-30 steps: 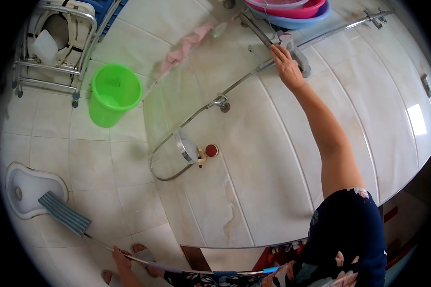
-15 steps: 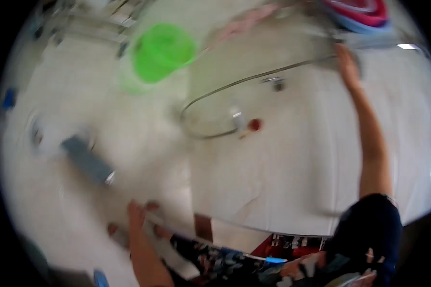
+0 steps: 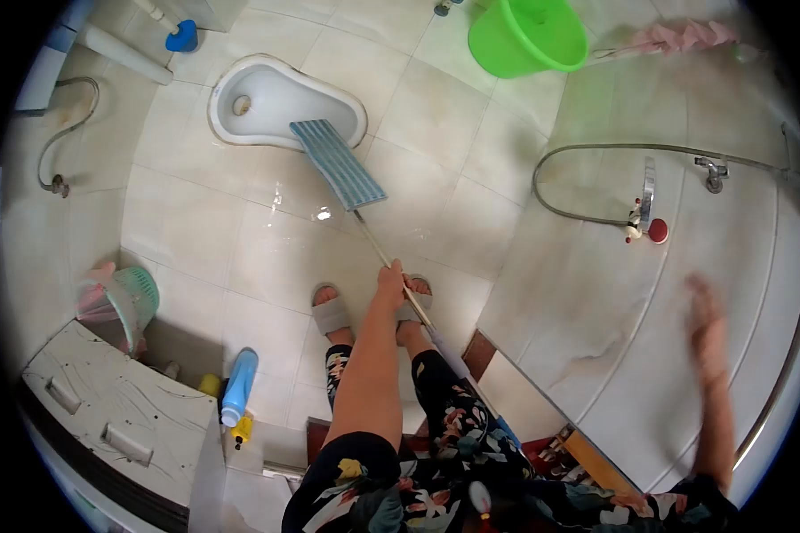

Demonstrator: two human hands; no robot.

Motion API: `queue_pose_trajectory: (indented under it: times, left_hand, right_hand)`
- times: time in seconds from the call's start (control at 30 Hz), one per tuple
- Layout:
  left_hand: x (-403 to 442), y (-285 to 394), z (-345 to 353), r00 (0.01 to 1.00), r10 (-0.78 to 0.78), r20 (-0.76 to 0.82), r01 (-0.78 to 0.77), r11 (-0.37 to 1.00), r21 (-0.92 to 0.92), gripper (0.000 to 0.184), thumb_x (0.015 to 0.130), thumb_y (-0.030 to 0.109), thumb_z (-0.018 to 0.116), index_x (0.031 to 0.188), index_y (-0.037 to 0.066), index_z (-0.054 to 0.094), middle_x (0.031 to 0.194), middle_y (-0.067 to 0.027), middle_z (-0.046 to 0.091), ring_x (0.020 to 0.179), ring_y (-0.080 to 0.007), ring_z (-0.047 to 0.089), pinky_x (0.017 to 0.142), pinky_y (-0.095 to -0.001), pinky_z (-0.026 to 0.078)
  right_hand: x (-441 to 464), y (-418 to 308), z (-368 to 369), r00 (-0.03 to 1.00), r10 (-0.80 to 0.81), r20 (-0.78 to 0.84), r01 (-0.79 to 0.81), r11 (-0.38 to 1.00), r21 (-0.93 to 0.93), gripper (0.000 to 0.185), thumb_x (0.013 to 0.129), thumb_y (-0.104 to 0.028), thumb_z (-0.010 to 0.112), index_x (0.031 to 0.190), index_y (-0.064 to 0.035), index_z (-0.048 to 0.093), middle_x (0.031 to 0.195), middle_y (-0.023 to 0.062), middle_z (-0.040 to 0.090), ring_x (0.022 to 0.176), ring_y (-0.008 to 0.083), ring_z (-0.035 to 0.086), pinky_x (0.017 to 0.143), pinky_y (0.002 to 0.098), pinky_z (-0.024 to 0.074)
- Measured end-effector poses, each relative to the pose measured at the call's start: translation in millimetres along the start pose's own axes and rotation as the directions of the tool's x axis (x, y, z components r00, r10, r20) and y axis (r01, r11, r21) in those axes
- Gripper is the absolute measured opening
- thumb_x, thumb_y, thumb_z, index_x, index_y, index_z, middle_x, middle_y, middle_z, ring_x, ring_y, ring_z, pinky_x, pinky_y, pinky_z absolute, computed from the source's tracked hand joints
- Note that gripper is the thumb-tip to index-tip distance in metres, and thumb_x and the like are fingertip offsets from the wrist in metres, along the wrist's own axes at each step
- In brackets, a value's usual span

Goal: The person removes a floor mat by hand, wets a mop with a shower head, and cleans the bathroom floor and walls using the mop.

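My left hand is closed around the mop's pole, in front of my feet. The striped grey-blue mop head hangs or rests over the edge of the white squat toilet; which of the two I cannot tell. Further down, the pole runs past my right leg toward my body. My right hand is raised at the right, blurred, in front of the tiled wall, with nothing visible in it. The shower head and red knob are above it.
A green bucket stands at the top. At lower left are a white cabinet, a basket and a blue bottle. A hose loops along the right wall. The floor has shiny wet-looking spots.
The view has swung left and down toward the floor. My right hand has left the shower rail and come down along the wall. My left hand still holds the mop pole.
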State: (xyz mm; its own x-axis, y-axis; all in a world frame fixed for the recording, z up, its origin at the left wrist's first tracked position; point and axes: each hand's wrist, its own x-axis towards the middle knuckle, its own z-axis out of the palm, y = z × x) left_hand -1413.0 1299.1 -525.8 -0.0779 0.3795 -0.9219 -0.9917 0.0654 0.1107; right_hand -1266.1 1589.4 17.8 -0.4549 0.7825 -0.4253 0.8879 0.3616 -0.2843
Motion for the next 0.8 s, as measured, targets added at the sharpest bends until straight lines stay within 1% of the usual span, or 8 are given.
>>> queue_pose_trajectory:
  times: [0.03, 0.07, 0.2, 0.27, 0.33, 0.57, 0.63, 0.8]
  left_hand:
    - [-5, 5, 5, 1.0, -0.019, -0.015, 0.019, 1.0, -0.024, 0.024, 0.09, 0.026, 0.048, 0.082, 0.007, 0.038, 0.061, -0.0057, 0.041, 0.05, -0.0196, 0.044, 0.048, -0.0398, 0.043]
    - [-9, 9, 8, 0.999, -0.04, -0.027, 0.039, 0.998, -0.048, 0.023, 0.09, 0.026, 0.048, 0.081, 0.007, 0.038, 0.06, -0.0053, 0.041, 0.05, -0.0194, 0.044, 0.048, -0.0398, 0.043]
    - [-25, 22, 10, 0.999, -0.012, 0.036, 0.014, 0.998, -0.055, 0.022, 0.089, 0.025, 0.048, 0.08, 0.007, 0.039, 0.059, -0.0035, 0.04, 0.05, -0.0184, 0.043, 0.048, -0.0399, 0.043]
    - [-38, 37, 16, 0.998, -0.049, 0.051, 0.052, 0.997, -0.062, 0.02, 0.089, 0.023, 0.047, 0.08, 0.007, 0.04, 0.058, -0.0023, 0.039, 0.049, -0.0176, 0.043, 0.048, -0.0394, 0.044]
    - [-44, 40, 19, 0.998, -0.036, 0.047, 0.038, 0.998, -0.05, 0.02, 0.089, 0.023, 0.047, 0.079, 0.007, 0.04, 0.057, -0.0021, 0.039, 0.049, -0.0174, 0.043, 0.048, -0.0399, 0.044]
    - [-70, 54, 26, 0.99, 0.071, 0.118, -0.077, 0.996, 0.052, 0.024, 0.089, 0.026, 0.046, 0.079, 0.004, 0.045, 0.059, -0.0068, 0.046, 0.048, -0.0213, 0.048, 0.049, -0.0437, 0.047]
    - [-101, 71, 41, 0.999, -0.016, 0.041, 0.009, 0.984, 0.176, 0.027, 0.089, 0.028, 0.046, 0.085, 0.002, 0.047, 0.064, -0.0096, 0.051, 0.053, -0.0231, 0.052, 0.052, -0.0434, 0.049]
    - [-190, 67, 48, 0.999, 0.049, -0.02, -0.034, 0.88, 0.474, 0.033, 0.09, 0.031, 0.048, 0.095, -0.002, 0.049, 0.076, -0.0115, 0.054, 0.059, -0.024, 0.058, 0.054, -0.0397, 0.052]
  right_hand:
    - [-28, 22, 35, 0.943, -0.127, 0.306, 0.237, 0.905, -0.354, 0.056, 0.087, -0.037, 0.059, 0.128, -0.0002, 0.047, 0.13, 0.0189, 0.048, 0.127, 0.032, 0.038, 0.105, 0.039, 0.0306]
    - [-71, 47, 80, 0.906, 0.004, 0.422, 0.191, 0.888, -0.418, 0.054, 0.082, -0.024, 0.067, 0.127, -0.0021, 0.047, 0.13, 0.0208, 0.047, 0.125, 0.0347, 0.04, 0.105, 0.0393, 0.032]
    - [-212, 78, 174, 0.611, 0.31, 0.729, -0.333, 0.935, -0.119, 0.075, 0.074, -0.035, 0.074, 0.133, -0.0045, 0.04, 0.13, 0.0243, 0.046, 0.121, 0.034, 0.046, 0.102, 0.0377, 0.0369]
    - [-243, 89, 187, 0.533, 0.303, 0.79, -0.405, 0.911, -0.076, 0.079, 0.073, -0.039, 0.074, 0.134, -0.0046, 0.038, 0.128, 0.0257, 0.047, 0.119, 0.0346, 0.048, 0.1, 0.0377, 0.0383]
    - [-253, 83, 186, 0.452, 0.271, 0.85, -0.234, 0.955, -0.18, 0.083, 0.072, -0.042, 0.074, 0.135, -0.0039, 0.035, 0.122, 0.0272, 0.051, 0.112, 0.0363, 0.053, 0.094, 0.0387, 0.0432]
    - [-269, 31, 183, 0.507, 0.333, 0.795, -0.304, 0.932, -0.197, 0.079, 0.074, -0.047, 0.07, 0.13, -0.0028, 0.037, 0.103, 0.0246, 0.061, 0.091, 0.0389, 0.062, 0.08, 0.0403, 0.05]
    - [-282, 20, 176, 0.713, 0.243, 0.658, -0.238, 0.966, -0.099, 0.072, 0.075, -0.047, 0.07, 0.124, -0.0023, 0.043, 0.093, 0.0232, 0.063, 0.085, 0.0371, 0.064, 0.075, 0.0405, 0.0506]
    - [-267, -31, 149, 0.811, 0.06, 0.581, -0.117, 0.991, 0.061, 0.064, 0.074, -0.046, 0.071, 0.114, -0.0016, 0.05, 0.088, 0.022, 0.064, 0.083, 0.0353, 0.064, 0.073, 0.0401, 0.05]
